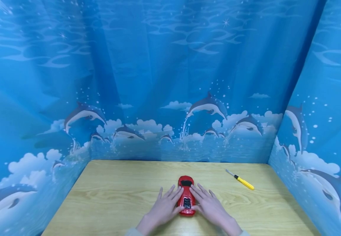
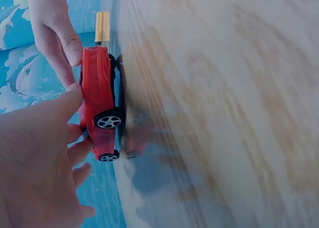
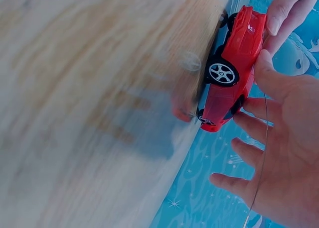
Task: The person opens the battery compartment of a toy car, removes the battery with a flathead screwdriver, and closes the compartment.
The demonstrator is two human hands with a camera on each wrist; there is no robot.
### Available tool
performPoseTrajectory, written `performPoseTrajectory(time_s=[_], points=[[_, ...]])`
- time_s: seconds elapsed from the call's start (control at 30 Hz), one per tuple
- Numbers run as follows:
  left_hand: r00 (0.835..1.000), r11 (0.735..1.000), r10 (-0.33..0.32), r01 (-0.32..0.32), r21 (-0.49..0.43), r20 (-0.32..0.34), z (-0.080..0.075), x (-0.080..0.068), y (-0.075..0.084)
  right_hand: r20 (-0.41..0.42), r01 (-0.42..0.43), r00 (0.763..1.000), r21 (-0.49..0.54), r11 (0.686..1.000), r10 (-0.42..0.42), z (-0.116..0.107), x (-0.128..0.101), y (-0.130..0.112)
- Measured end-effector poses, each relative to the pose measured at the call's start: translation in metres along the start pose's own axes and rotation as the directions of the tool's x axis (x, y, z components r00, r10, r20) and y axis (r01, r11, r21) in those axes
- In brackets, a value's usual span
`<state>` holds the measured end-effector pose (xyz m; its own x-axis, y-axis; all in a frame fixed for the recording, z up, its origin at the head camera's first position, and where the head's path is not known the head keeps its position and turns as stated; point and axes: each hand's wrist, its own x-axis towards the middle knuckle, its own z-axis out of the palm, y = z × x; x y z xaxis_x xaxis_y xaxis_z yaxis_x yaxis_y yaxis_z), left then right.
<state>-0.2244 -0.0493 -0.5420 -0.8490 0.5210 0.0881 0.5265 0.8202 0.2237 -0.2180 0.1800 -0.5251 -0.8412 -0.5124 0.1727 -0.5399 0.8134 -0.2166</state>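
Your red toy car [image 1: 186, 196] stands on its wheels at the near middle of the wooden table [image 1: 114, 196], long axis running straight away from you, rounded nose toward the dolphin curtain [image 1: 170, 82]. Your left hand [image 1: 165, 207] and right hand [image 1: 208, 205] lie flat on either side of it, fingers straight and resting against its flanks, neither one curled round it. The body is glossy plastic. Only the wrist views show the silver-spoked black wheels [image 2: 108, 121]. Only the head view shows the yellow-handled screwdriver [image 1: 240, 179], lying well apart to the right.
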Motion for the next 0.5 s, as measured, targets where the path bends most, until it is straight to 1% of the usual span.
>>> performPoseTrajectory(time_s=[0.27,0.5], points=[[1.000,0.999,0.021,-0.021,-0.041,-0.013,-0.0016,-0.0027,-0.0012,0.027,-0.024,0.999,-0.008,1.000,0.024,0.0001,-0.0010,0.0002],[0.999,0.997,0.034,-0.035,-0.068,-0.020,-0.0052,-0.0030,-0.0025,0.014,-0.035,0.999,-0.033,0.999,0.036,-0.0002,-0.0017,-0.0024]])
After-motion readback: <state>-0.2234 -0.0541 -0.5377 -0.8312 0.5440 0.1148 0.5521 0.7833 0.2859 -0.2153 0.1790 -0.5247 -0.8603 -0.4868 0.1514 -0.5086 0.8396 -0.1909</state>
